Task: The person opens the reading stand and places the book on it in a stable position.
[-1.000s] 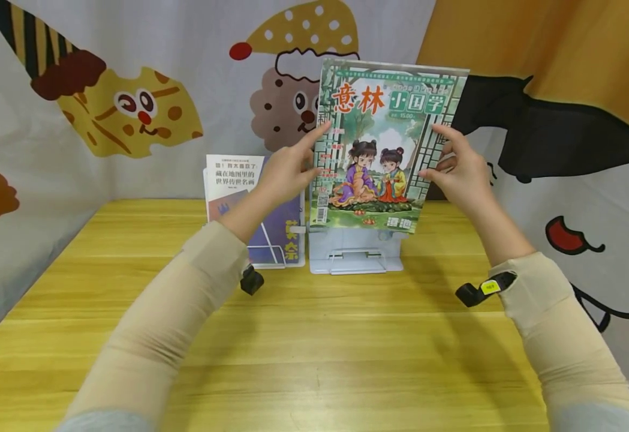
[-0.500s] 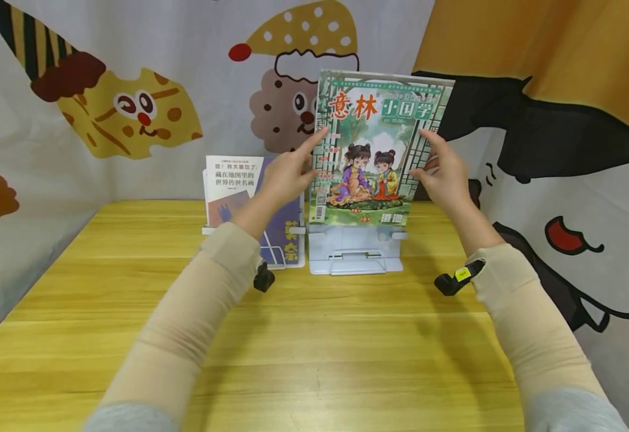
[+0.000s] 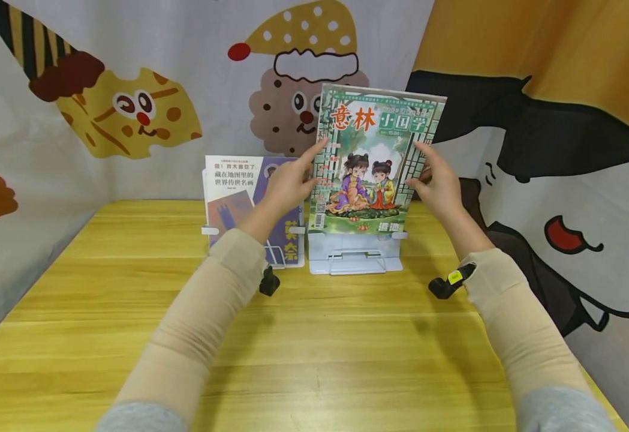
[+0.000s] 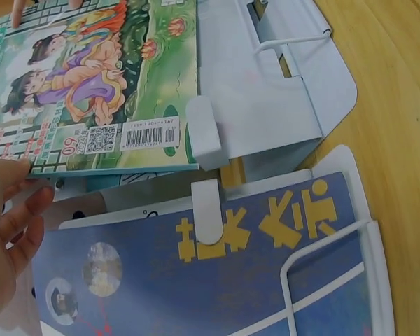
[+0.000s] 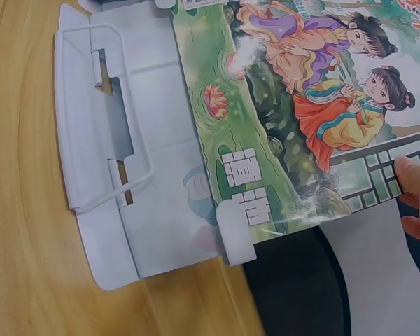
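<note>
A green magazine (image 3: 368,159) with two cartoon children on its cover stands upright at a white book stand (image 3: 353,247). My left hand (image 3: 288,185) pinches its left edge, and my right hand (image 3: 439,183) pinches the right edge with thumb and forefinger. In the left wrist view, a white clip (image 4: 204,134) overlaps the cover's lower corner by the barcode. Another clip (image 5: 235,232) overlaps the other lower corner in the right wrist view. A strip of the stand's back plate shows below the magazine, above the wire holder (image 5: 136,119). The fingers behind the magazine are mostly hidden.
Left of the magazine, a purple and white book (image 3: 277,237) rests in a second white stand, held by side clips and a wire. Both stands are on a wooden table (image 3: 314,348). A cartoon-printed curtain (image 3: 174,36) hangs behind.
Both hands have brought the magazine left and lower. Its lower right corner, earlier beyond the stand's right clip, now lies at that clip. The purple book has not moved.
</note>
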A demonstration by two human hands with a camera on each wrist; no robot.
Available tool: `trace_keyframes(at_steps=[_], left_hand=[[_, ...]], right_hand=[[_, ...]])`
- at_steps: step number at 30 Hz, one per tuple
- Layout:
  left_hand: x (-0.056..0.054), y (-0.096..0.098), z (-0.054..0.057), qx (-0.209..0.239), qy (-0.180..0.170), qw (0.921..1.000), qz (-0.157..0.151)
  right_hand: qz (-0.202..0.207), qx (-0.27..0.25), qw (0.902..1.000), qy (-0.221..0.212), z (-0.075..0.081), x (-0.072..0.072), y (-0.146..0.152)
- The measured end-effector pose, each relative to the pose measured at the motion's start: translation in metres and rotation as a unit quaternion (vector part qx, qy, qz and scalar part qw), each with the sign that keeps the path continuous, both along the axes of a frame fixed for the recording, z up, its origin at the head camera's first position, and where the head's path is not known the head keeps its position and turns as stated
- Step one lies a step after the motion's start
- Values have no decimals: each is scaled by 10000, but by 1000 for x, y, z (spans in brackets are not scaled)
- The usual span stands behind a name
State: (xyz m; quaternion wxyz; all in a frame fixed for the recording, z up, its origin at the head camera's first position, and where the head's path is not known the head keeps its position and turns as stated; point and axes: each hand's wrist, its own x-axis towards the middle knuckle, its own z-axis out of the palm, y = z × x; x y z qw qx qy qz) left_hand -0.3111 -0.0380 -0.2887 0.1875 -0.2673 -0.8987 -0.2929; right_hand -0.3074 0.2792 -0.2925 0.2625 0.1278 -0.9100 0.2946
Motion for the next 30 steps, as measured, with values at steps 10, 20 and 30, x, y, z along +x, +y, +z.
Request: trace_keyframes(at_steps=[10, 20, 30], left_hand=[[2, 5, -12, -23, -385, 9992, 71], [4, 3, -35, -158, -809, 9965, 131], [10, -2, -48, -69, -1010, 9948, 50]], right_hand=[[7, 80, 9994, -324, -14, 1, 5], [246, 127, 9966, -774, -36, 3, 8], [444, 268, 9930, -1058, -43, 1, 6]])
